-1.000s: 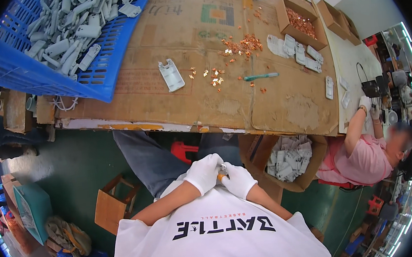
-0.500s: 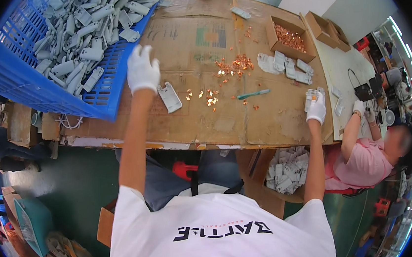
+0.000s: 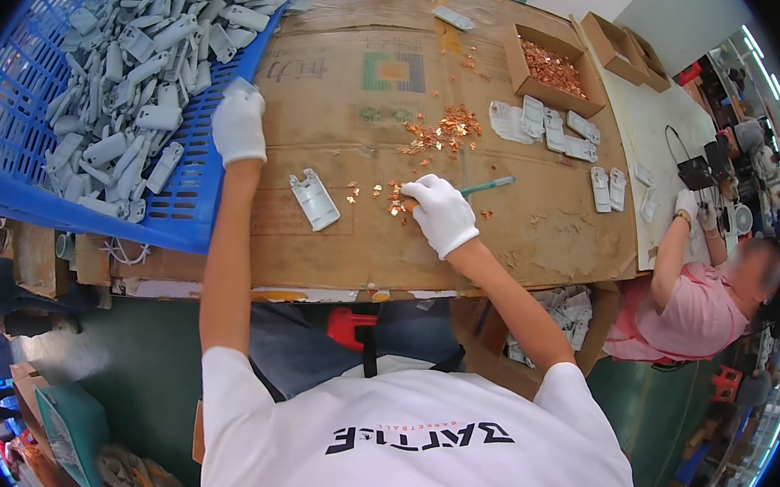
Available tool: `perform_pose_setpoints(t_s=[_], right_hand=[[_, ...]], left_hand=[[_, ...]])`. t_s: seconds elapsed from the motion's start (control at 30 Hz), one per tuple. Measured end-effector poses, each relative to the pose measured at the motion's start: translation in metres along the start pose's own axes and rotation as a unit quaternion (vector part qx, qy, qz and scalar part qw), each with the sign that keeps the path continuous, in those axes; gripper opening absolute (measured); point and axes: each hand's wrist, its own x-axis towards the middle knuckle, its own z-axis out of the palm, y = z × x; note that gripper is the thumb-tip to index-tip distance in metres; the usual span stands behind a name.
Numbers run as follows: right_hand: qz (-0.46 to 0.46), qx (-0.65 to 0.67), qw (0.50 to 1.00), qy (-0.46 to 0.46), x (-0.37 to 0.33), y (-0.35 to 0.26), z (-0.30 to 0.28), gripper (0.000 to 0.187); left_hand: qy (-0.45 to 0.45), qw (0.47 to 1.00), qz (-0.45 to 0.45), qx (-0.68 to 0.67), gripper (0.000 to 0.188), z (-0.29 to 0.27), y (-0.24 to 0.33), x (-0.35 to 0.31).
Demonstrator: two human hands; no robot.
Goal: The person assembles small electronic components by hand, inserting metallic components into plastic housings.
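Observation:
My left hand (image 3: 239, 127), in a white glove, is at the near right rim of the blue crate (image 3: 196, 210). Its fingers are closed on a grey plastic shell (image 3: 242, 87), of which only the top shows. My right hand (image 3: 445, 216), also gloved, reaches over the cardboard-covered table with fingertips pinched at a small group of copper pieces (image 3: 396, 207); what lies between them is mostly hidden. Between my hands a grey shell (image 3: 314, 200) lies with its hollow side up. A larger pile of copper pieces (image 3: 443, 131) and a teal pen (image 3: 488, 185) lie beyond my right hand.
Many grey shells (image 3: 157, 116) fill the crate. At the right are a cardboard box of copper pieces (image 3: 550, 68), several shells (image 3: 556, 129) and two more shells (image 3: 608, 190). A co-worker in pink (image 3: 669, 310) sits at the right. Below the table edge stands a box of shells (image 3: 570, 311).
My right hand has left the shells it held at the right, which now lie there, and has moved left to the copper pieces. My left hand has shifted left and taken hold of a shell.

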Motion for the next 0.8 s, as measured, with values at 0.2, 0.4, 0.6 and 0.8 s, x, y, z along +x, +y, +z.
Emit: perform_pose_setpoints(t_s=[0.2,0.4,0.6,0.8], right_hand=[[-0.022,-0.014,0.999,-0.038,0.010,-0.001,0.009,0.012],[0.036,-0.093,0.966,-0.238,0.032,-0.018,0.002,0.011],[0.091,-0.164,0.958,-0.219,0.021,-0.039,-0.004,0.014],[0.008,-0.179,0.966,-0.187,0.014,-0.022,0.002,0.011]], left_hand=[[-0.079,0.973,-0.011,-0.218,0.022,-0.040,0.017,-0.073],[-0.079,0.943,-0.154,-0.283,0.010,-0.041,0.003,-0.061],[-0.230,0.921,-0.240,-0.201,0.052,-0.027,0.029,-0.017],[-0.144,0.720,-0.368,-0.570,0.032,-0.057,0.031,-0.027]])
